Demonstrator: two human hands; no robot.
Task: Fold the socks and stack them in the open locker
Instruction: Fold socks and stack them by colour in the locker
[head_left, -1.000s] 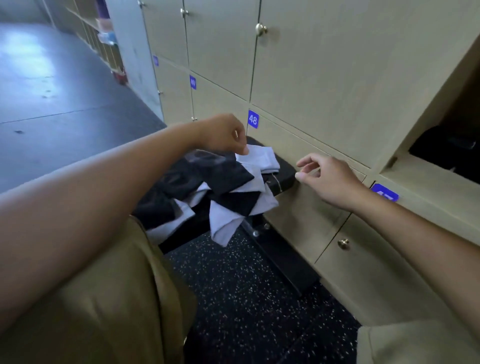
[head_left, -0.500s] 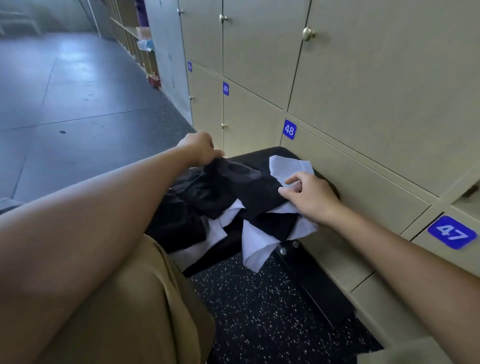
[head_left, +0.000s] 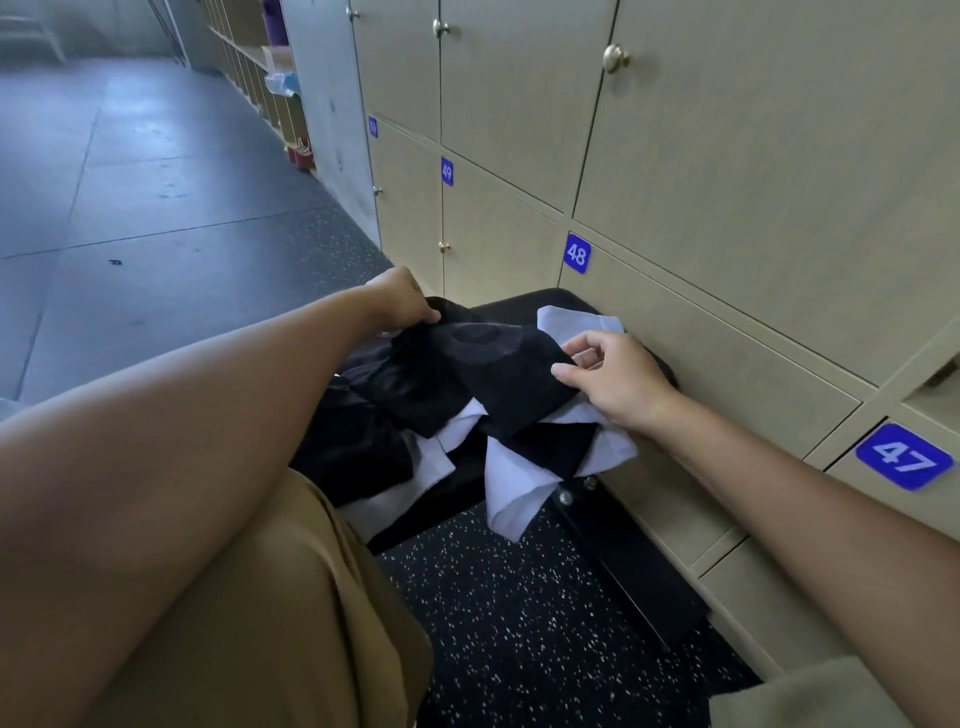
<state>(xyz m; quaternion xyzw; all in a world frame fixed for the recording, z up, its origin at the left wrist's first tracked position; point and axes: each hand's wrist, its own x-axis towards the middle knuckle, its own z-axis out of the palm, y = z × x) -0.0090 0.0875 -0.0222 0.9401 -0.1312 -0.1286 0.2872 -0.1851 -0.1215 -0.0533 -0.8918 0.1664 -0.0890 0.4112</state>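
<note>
A heap of black and white socks lies on a black padded bench (head_left: 524, 306) against the lockers. On top is a black sock (head_left: 483, 364), stretched between both hands. My left hand (head_left: 400, 304) pinches its far left end. My right hand (head_left: 613, 379) grips its right end with thumb and fingers. White socks (head_left: 519, 488) hang off the bench's front edge, and another white sock (head_left: 576, 319) lies behind my right hand. The open locker shows only as a sliver at the right edge (head_left: 935, 374).
Beige locker doors numbered 47 (head_left: 904, 457), 48 (head_left: 576, 253) and 49 (head_left: 447, 170) line the wall to the right. Speckled black floor (head_left: 519, 623) lies below the bench, grey floor to the left. My tan-clothed knees fill the bottom corners.
My right hand went from near the locker door to the sock heap and took hold of the black sock's right end. My left hand slid left along it. The camera turned left, away from the open locker.
</note>
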